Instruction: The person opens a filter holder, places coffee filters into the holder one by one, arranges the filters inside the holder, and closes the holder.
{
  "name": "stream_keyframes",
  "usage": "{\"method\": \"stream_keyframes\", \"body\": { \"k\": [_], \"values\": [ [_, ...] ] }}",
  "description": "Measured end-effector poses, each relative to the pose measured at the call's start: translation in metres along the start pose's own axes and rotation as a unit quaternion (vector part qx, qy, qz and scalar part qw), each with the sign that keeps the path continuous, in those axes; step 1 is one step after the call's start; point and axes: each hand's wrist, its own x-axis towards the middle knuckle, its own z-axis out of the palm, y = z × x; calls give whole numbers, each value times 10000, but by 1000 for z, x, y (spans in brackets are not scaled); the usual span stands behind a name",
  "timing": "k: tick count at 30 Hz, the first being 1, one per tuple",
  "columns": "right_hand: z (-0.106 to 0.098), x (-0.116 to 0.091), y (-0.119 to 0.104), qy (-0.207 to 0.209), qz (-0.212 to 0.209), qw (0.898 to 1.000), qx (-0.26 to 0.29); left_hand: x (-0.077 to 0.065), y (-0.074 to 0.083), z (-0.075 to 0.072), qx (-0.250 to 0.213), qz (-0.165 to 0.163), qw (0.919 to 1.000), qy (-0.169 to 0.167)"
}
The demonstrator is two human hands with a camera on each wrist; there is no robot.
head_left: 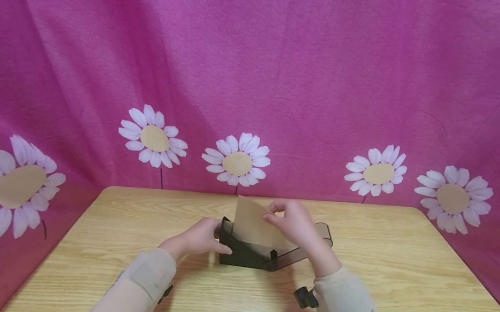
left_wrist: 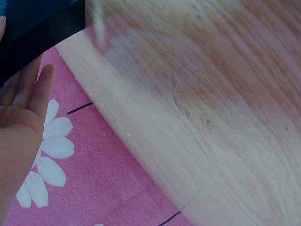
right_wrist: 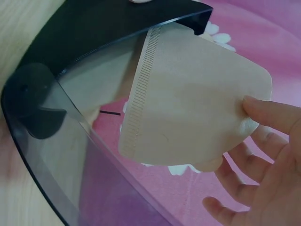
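Note:
A brown paper coffee filter (head_left: 250, 218) with a crimped seam stands partly above a black filter holder box (head_left: 241, 254) in the head view. My right hand (head_left: 295, 225) pinches the filter's edge between thumb and fingers; the right wrist view shows the whole coffee filter (right_wrist: 193, 99) tilted beside the box's black side (right_wrist: 99, 35). At the box's left end, my left hand (head_left: 199, 239) grips it, thumb on the front side and fingers behind. The box's clear smoky lid (head_left: 326, 234) is swung open to the right. In the left wrist view, fingers of the left hand (left_wrist: 21, 110) lie against the black box (left_wrist: 42, 33).
The box sits on a light wood-grain table (head_left: 143, 216). Behind and at the sides hangs a pink cloth (head_left: 280, 81) printed with white daisies. Dark wrist-worn devices (head_left: 306, 298) stick out from the bands on both forearms.

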Motion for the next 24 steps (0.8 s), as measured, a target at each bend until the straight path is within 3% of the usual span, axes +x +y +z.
{"method": "stream_keyframes", "body": {
  "k": [24],
  "values": [
    [37,-4,4,-65,242,9996,-121,-2,1,0,-44,104,9999,-39]
  ]
}}
